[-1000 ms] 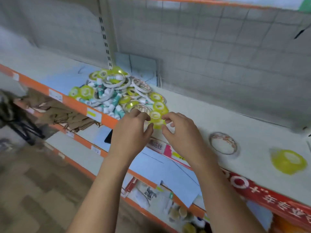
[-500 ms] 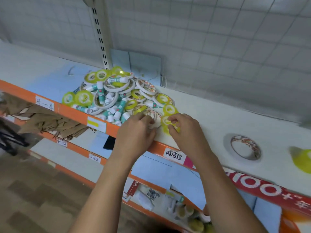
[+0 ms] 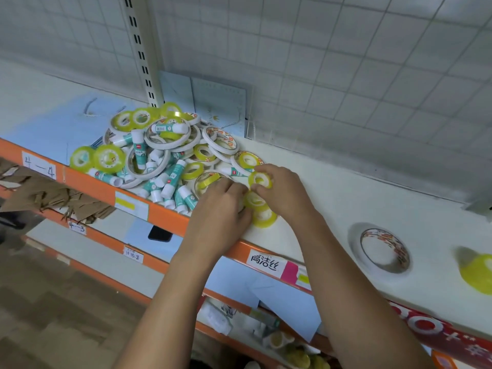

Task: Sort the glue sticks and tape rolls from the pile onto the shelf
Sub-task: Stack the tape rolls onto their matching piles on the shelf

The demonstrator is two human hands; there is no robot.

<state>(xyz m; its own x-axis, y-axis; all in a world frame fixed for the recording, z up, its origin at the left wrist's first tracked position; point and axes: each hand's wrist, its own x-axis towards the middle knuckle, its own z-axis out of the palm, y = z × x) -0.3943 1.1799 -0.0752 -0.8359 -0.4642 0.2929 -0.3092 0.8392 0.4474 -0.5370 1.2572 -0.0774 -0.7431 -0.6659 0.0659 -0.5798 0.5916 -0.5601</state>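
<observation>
head view. pile [image 3: 159,153] of glue sticks [image 3: 174,177] and tape rolls [image 3: 109,158] lies on the shelf [image 3: 346,198], left of centre, against the orange front edge. right grip [image 3: 287,194] pinches a small yellow roll [image 3: 260,179] at the pile's right edge, just above two more yellow rolls [image 3: 265,217]. left grip [image 3: 218,211], fingers curled down, touches those rolls; whether it holds anything cannot be told. well apart to the right: a patterned roll [image 3: 383,251] and a lone yellow roll [image 3: 476,272].
</observation>
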